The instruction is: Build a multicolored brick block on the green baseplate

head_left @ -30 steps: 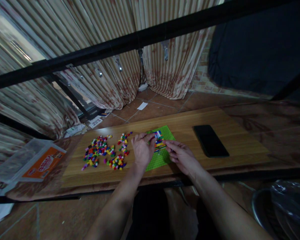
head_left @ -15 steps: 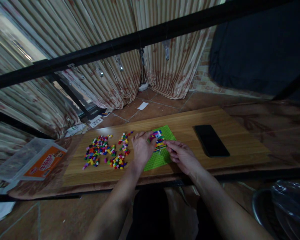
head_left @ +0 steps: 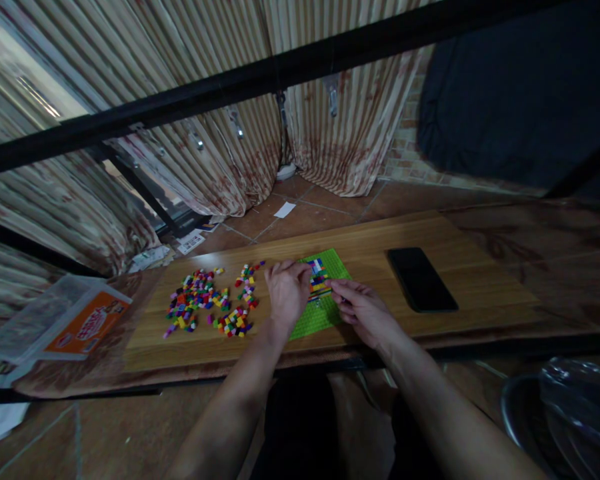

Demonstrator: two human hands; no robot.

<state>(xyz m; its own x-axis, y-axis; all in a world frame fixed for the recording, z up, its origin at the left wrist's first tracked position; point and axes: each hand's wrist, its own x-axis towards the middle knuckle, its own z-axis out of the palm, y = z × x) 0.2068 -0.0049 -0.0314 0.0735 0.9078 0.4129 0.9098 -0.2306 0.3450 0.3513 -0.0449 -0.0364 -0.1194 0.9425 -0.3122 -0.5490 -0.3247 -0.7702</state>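
A green studded baseplate (head_left: pixel 312 324) lies on the wooden board, with rows of small colourful bricks (head_left: pixel 319 268) built up on its middle. Over the plate's left edge is my left hand (head_left: pixel 287 292), its thumb and forefinger pinched together beside the bricks; what it pinches, if anything, is too small to make out. On the opposite side my right hand (head_left: pixel 364 309) keeps its fingers curled, with thumb and forefinger closed near the bricks' right edge. Anything between those fingertips is hidden. Loose small bricks (head_left: pixel 197 293) spread over the board to the left.
A black tablet or phone (head_left: pixel 422 280) lies on the wooden board (head_left: pixel 485 280) to the right. A clear plastic box (head_left: pixel 60 320) with an orange label stands at the far left. A dark metal bar (head_left: pixel 205 93) crosses beyond the board, before striped curtains (head_left: pixel 320 147).
My left hand has drawn slightly back from the bricks, uncovering a bit more of them, and its fingers are more gathered. My right hand stays almost where it was.
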